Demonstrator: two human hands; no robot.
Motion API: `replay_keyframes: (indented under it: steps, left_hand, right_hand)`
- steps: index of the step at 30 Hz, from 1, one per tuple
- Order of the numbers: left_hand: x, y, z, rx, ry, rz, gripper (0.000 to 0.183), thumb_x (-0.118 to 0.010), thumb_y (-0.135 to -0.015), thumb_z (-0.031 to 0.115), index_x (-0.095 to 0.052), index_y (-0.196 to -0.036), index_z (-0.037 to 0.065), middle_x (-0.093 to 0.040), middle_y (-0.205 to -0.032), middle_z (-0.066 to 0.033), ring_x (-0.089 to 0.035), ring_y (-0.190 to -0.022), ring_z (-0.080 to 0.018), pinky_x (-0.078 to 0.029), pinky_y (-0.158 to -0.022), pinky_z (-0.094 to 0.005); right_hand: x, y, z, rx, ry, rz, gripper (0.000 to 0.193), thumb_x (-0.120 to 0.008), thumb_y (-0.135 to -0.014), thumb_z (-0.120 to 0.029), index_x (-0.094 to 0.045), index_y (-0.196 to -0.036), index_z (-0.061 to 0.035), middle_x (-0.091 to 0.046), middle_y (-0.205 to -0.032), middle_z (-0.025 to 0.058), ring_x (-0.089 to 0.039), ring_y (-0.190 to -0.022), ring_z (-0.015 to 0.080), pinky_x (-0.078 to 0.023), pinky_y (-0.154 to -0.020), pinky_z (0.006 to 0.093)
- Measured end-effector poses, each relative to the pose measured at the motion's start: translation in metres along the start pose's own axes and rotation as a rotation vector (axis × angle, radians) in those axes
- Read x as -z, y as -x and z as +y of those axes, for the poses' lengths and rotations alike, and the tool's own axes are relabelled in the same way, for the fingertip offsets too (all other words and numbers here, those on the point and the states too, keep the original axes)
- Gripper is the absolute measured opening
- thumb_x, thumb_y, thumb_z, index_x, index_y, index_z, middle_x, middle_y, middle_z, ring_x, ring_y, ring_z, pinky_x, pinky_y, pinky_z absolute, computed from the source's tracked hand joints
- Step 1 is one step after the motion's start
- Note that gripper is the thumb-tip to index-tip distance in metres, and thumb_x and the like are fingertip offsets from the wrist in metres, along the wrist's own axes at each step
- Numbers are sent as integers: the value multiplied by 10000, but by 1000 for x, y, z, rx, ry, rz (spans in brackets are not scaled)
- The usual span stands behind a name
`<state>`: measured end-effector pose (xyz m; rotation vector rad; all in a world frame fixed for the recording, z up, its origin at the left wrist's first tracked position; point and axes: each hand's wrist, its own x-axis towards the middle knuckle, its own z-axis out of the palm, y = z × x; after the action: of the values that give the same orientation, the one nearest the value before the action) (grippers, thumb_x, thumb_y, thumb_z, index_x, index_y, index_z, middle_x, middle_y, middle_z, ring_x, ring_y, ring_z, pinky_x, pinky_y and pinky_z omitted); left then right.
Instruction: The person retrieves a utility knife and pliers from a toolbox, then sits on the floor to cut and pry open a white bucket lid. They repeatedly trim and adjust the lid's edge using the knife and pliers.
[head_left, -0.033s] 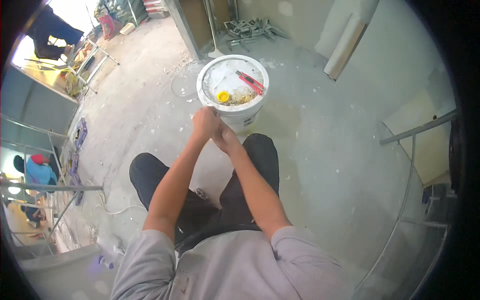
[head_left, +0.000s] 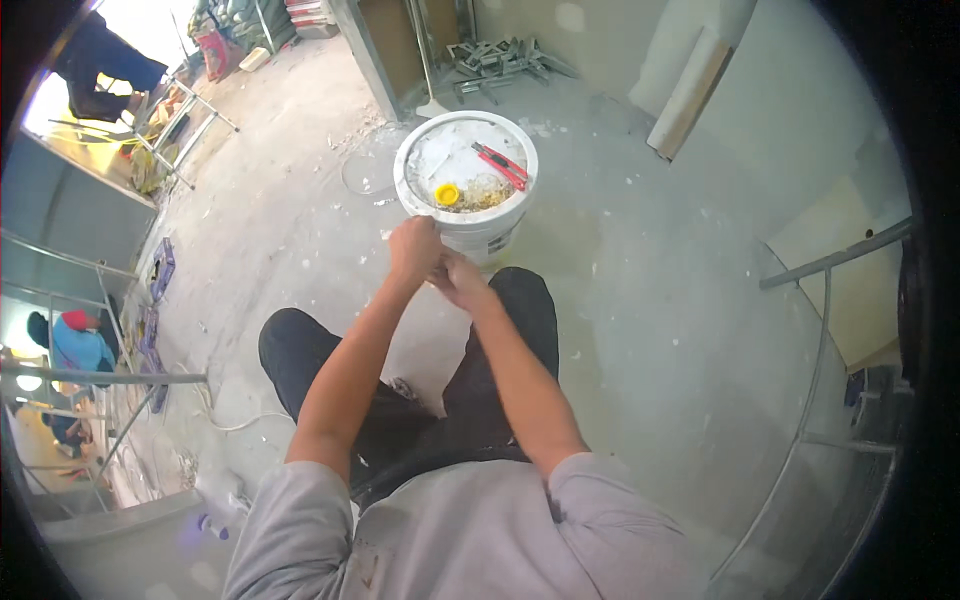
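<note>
My left hand (head_left: pixel 413 247) is closed in a fist close to the near rim of a white lidded bucket (head_left: pixel 403 195). Against it, a little lower and to the right, my right hand (head_left: pixel 463 282) has its fingers curled in. Whatever the two hands hold between them is hidden. On the bucket's lid lie a red utility knife (head_left: pixel 500 166) and a yellow ring-shaped piece (head_left: pixel 446 194), beside yellowish crumbs. Both hands are in front of the bucket, above the gap between my knees.
Metal offcuts (head_left: pixel 500 62) lie piled against the far wall, near a long-handled scraper (head_left: pixel 430 105). A board (head_left: pixel 690 95) leans on the right wall. Metal scaffold frames (head_left: pixel 825 300) stand at both sides. A person in blue (head_left: pixel 80 345) is at far left; another person's legs (head_left: pixel 105 70) show upper left.
My right hand has shifted slightly to the right, away from the left one. My left hand has barely moved, and the bucket and its items stay put.
</note>
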<state>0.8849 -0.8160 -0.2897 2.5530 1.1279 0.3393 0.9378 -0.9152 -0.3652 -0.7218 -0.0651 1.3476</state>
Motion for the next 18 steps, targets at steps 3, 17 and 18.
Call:
replay_keyframes:
  steps: [3,17,18]
  left_hand:
    - [-10,10,-15,-144,-94,150,224,-621,-922,187,-714,-845,-2,-726,-797,-217,-724,-761,-376,-558,-686,-496]
    - [-9,22,-8,-181,93,125,164,-593,-947,102,-651,-851,-18,-689,-856,-252,-683,-817,-438,-522,-711,-518]
    - [-7,23,-12,-164,98,115,173,-594,-950,105,-651,-858,-29,-687,-842,-253,-680,-809,-441,-516,-703,-510]
  right_hand:
    - [51,33,-64,280,692,64,255,-588,-965,-98,-705,-1175,-11,-682,-850,35,-573,-714,95,-467,-640,260]
    - [281,10,48,454,1657,544,137,-733,-828,-98,-716,-939,-19,-673,-991,188,-652,-971,389,-523,-856,477]
    - [268,7,55,447,1581,590,151,-740,-826,-89,-710,-950,-8,-660,-1043,196,-641,-997,398,-518,-867,482]
